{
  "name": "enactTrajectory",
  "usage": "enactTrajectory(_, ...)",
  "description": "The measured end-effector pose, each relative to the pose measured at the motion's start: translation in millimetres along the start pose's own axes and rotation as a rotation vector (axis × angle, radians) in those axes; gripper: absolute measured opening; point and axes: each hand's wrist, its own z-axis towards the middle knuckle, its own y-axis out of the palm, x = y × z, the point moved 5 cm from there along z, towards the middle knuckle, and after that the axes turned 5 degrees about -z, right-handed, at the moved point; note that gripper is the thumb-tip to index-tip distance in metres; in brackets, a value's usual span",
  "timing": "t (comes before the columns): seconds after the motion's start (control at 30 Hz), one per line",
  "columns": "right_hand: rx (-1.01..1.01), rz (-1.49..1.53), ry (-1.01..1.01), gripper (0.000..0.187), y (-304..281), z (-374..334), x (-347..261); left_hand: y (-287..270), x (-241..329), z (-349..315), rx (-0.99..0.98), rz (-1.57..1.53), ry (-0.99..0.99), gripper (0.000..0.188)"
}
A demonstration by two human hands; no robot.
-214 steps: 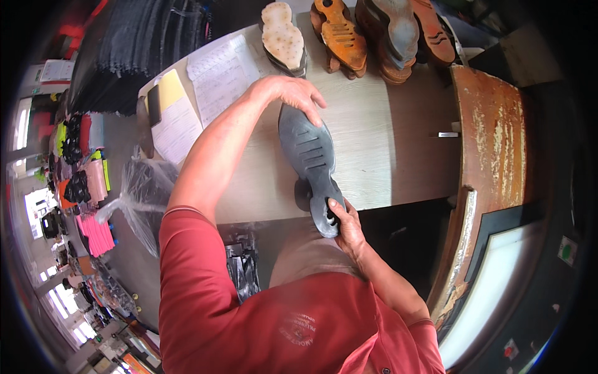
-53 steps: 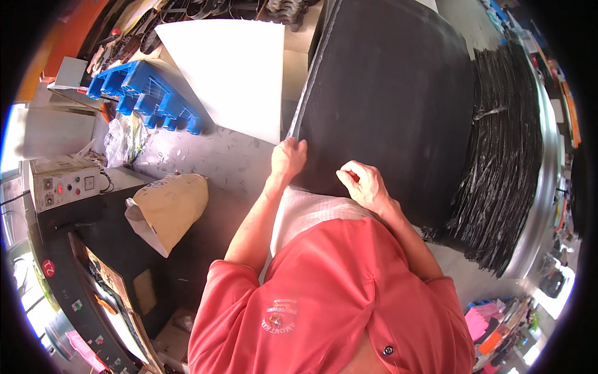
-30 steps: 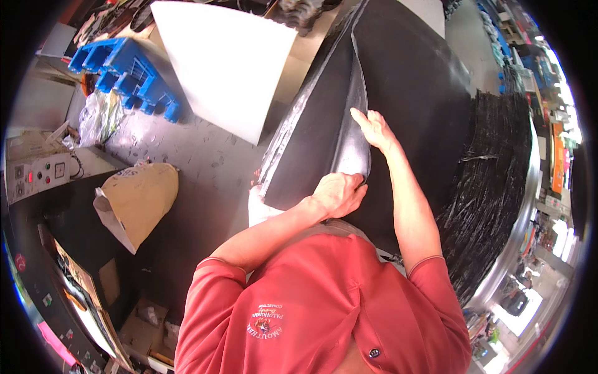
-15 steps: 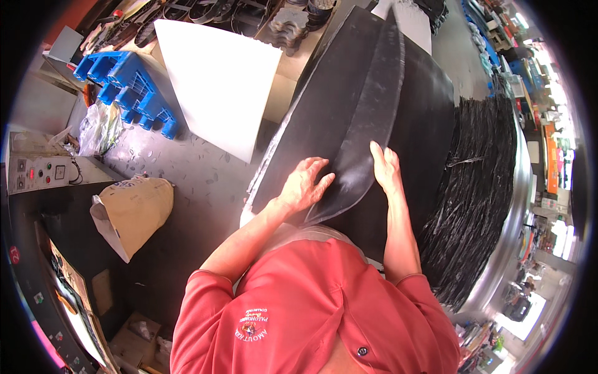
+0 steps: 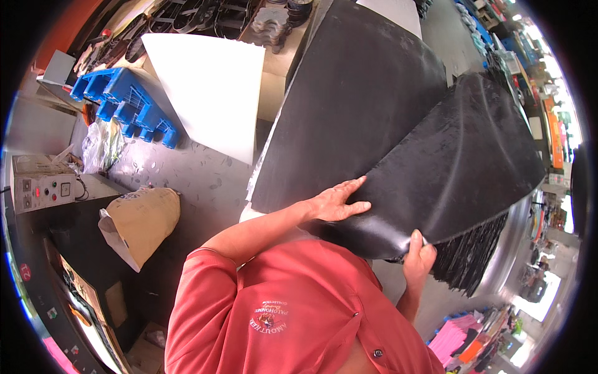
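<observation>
A large black flexible sheet (image 5: 461,149) lies at a slant, partly over the black sheet stack (image 5: 355,87) in front of me and partly over a second pile of black sheets (image 5: 479,255) on the right. My right hand (image 5: 419,255) pinches its near right edge, thumb on top. With fingers spread, my left hand (image 5: 339,201) rests flat against the sheet's near left edge. Between my hands the sheet bends down and catches the light. It hides most of the right pile, whose layered edges show below it.
Left of the stack stand a white panel (image 5: 212,93) and a blue plastic pallet (image 5: 128,103). A brown paper sack (image 5: 143,221) is on the floor near a control box (image 5: 47,187). Metal cutting dies (image 5: 271,28) sit on a far shelf. Pink material (image 5: 455,333) lies at lower right.
The top black sheet has swung right, from folded up over the front stack to lying across the right pile. My right hand moved right and nearer; my left hand shifted slightly right.
</observation>
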Motion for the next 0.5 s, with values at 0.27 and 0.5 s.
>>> enactTrajectory(0.27,0.327,0.353,-0.075,0.042,-65.9,-26.0,-16.5,63.6,41.0,-13.9,0.053,-0.087,0.047,0.103)
enactTrajectory(0.5,0.559,0.466,-0.085,0.039,-102.9,-102.4,-59.5,112.1,37.8,-41.8,0.118,-0.301,0.133,0.096)
